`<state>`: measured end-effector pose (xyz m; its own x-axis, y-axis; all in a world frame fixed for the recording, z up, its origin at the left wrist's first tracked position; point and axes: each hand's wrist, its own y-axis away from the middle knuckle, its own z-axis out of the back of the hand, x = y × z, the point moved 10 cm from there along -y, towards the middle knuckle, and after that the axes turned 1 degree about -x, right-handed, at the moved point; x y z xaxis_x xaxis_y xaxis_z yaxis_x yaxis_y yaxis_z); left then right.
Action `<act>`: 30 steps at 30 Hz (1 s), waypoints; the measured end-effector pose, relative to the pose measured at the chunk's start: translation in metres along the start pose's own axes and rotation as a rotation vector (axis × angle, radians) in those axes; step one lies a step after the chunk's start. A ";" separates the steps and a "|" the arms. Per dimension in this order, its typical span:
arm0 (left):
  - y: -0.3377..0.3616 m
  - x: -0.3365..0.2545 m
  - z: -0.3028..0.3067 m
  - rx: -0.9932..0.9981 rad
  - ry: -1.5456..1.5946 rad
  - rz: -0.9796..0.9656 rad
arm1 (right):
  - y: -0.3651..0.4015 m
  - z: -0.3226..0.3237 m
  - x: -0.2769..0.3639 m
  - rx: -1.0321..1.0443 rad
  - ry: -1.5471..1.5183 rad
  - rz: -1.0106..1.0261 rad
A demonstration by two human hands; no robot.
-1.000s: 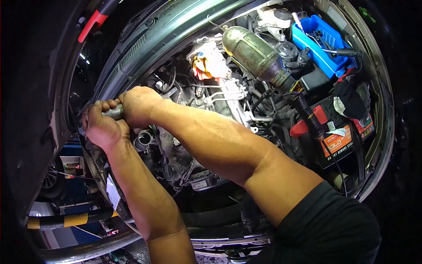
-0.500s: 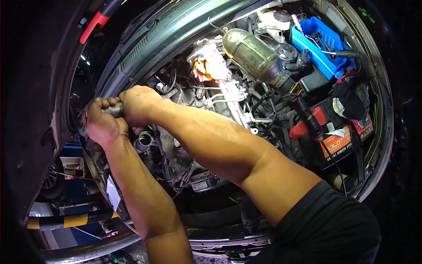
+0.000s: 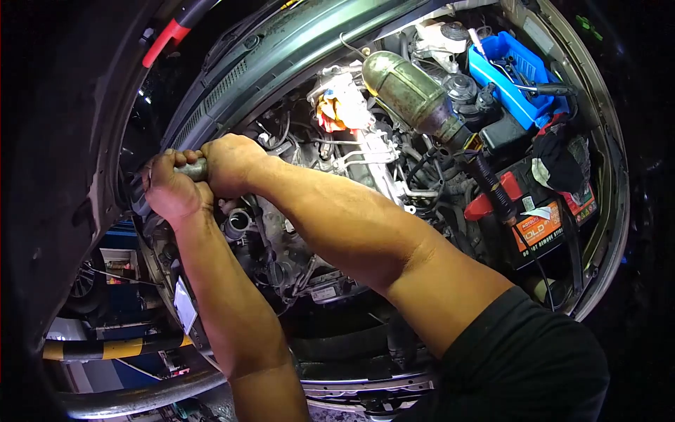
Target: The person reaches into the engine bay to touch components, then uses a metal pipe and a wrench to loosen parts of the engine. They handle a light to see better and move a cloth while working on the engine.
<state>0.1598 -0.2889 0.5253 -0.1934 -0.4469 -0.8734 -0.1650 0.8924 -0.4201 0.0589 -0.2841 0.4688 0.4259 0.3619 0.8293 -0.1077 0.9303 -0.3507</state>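
A grey, worn metal cylinder [image 3: 193, 169], perhaps a pipe or a tool's barrel, lies between my two hands at the left side of an open engine bay. My left hand [image 3: 171, 188] is wrapped around it, with the fingers curled over the top. Close against its right end, my right hand [image 3: 235, 163] is closed in a fist, its fingers mostly hidden behind the back of the hand. I cannot tell how much of the cylinder the right fist grips. Below the hands, an open round metal port [image 3: 238, 222] shows on the engine [image 3: 281, 243].
A large metal canister [image 3: 404, 88] lies across the engine bay's far side. Right of it stands a blue tool bin [image 3: 508, 77]. An orange-labelled battery [image 3: 540, 228] sits at the right, with a black cloth [image 3: 559, 158] by it. A bright lamp [image 3: 344, 105] glows among engine parts.
The view has shifted slightly, so both hands and the left side of the car appear a little farther right. The grip around the cylinder looks the same.
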 end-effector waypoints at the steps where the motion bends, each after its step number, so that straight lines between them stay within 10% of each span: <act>1: -0.001 0.000 -0.001 -0.001 0.002 0.000 | -0.001 -0.001 -0.001 0.001 0.002 0.000; 30: -0.016 0.002 -0.010 0.071 -0.014 0.046 | -0.006 0.005 -0.004 0.001 -0.019 -0.067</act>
<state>0.1522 -0.3047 0.5325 -0.1855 -0.4050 -0.8953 -0.0871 0.9143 -0.3955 0.0529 -0.2911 0.4695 0.4149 0.3002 0.8589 -0.0808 0.9524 -0.2938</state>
